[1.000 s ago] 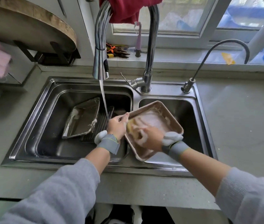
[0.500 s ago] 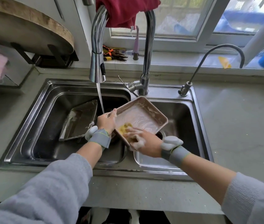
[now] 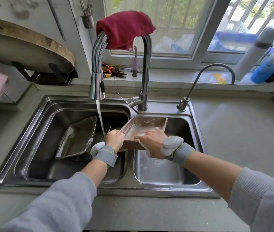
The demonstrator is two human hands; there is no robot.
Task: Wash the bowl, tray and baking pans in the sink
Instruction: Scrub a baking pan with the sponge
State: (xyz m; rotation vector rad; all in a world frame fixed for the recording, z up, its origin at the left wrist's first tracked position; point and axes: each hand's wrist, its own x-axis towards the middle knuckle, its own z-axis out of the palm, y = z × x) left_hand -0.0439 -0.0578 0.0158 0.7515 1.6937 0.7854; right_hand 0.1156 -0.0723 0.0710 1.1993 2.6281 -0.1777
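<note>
I hold a brown rectangular baking pan (image 3: 147,125), streaked with suds, over the divider and right basin of the steel sink (image 3: 149,190). My left hand (image 3: 115,138) grips the pan's near left corner. At the pan's near rim my right hand (image 3: 152,143) is closed on a soapy sponge that is mostly hidden under the fingers. A second, dark metal pan (image 3: 77,136) with foam on it leans on a ridged rack in the left basin. No bowl is in view.
Water runs from the pull-down faucet (image 3: 97,77) into the left basin, just left of my left hand. A red cloth (image 3: 124,29) hangs over the faucet arch. A small curved tap (image 3: 216,69) stands at the right. A round wooden board (image 3: 24,46) sits back left; pliers (image 3: 114,71) lie on the sill.
The brown pan has tipped from steeply tilted toward me to nearly flat. My right hand moved from inside the pan to its near rim, and the yellow sponge is now hidden.
</note>
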